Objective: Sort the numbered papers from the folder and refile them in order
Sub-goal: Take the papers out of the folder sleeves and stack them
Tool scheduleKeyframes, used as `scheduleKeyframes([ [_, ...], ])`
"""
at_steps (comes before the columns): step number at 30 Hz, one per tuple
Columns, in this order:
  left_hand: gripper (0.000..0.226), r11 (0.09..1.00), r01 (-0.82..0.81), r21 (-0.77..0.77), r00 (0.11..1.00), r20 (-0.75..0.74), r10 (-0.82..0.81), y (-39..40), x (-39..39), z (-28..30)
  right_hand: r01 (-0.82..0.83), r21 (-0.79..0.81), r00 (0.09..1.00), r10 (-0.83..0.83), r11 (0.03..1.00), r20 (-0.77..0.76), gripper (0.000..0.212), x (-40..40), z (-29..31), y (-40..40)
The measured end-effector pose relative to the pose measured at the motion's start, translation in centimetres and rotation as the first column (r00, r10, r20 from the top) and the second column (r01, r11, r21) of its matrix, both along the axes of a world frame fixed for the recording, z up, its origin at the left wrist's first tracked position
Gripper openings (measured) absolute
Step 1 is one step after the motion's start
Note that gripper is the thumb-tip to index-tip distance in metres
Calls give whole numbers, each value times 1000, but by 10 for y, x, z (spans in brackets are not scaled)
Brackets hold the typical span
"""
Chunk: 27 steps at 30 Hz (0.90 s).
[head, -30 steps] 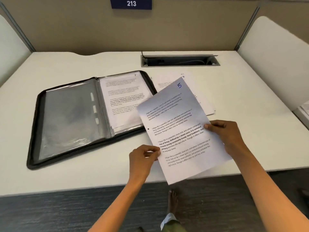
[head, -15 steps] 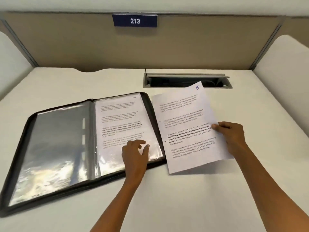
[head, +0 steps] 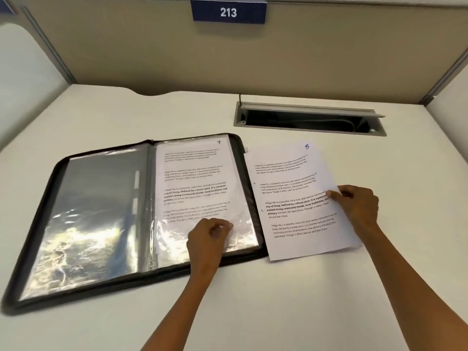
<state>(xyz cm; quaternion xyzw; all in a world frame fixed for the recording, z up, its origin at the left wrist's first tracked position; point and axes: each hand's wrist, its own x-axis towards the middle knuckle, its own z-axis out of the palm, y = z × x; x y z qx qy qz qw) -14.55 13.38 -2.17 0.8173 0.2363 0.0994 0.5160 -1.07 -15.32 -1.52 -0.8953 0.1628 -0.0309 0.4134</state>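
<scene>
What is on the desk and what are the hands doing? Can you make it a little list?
folder: black folder lying open on the white desk
page in sleeve: paper marked 7
loose page: paper marked 5, beside the folder
left hand: left hand pinches the sleeve's lower edge
right hand: right hand holds paper 5's edge
sign: 213

You face a white table; its open cable tray sits below the blue "213" sign on the partition.

One folder, two papers (numbered 7, 5).
</scene>
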Motion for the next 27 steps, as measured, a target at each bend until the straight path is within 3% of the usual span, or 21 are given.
scheduleKeyframes([
  [3,5,992,-68,-105,996,48,73,14,-2,10,-48,-205,994,66,978,85,46,-4,0,5],
  [6,2,929,-197,-313,970,75,231,33,-10,21,-76,-405,984,134,911,117,50,-11,4,20],
  [9,7,801,-356,-482,901,51,431,59,-24,27,-170,-298,948,239,939,212,34,-22,10,52],
  [11,7,668,-471,-577,817,-1,576,83,-35,27,-316,-172,902,352,933,249,25,-33,12,80],
  [14,10,500,-555,-665,727,-97,679,120,-55,26,-531,-67,822,533,845,200,24,-51,11,125],
  [16,14,428,-579,-694,685,-130,717,139,-69,25,-625,-87,769,631,776,104,32,-63,3,149],
  [20,20,372,-612,-698,633,-151,759,171,-91,20,-730,-245,671,737,638,-83,42,-79,-12,176],
  [27,13,332,-656,-678,574,-162,802,190,-98,12,-678,-310,692,721,666,35,5,-89,-12,186],
])
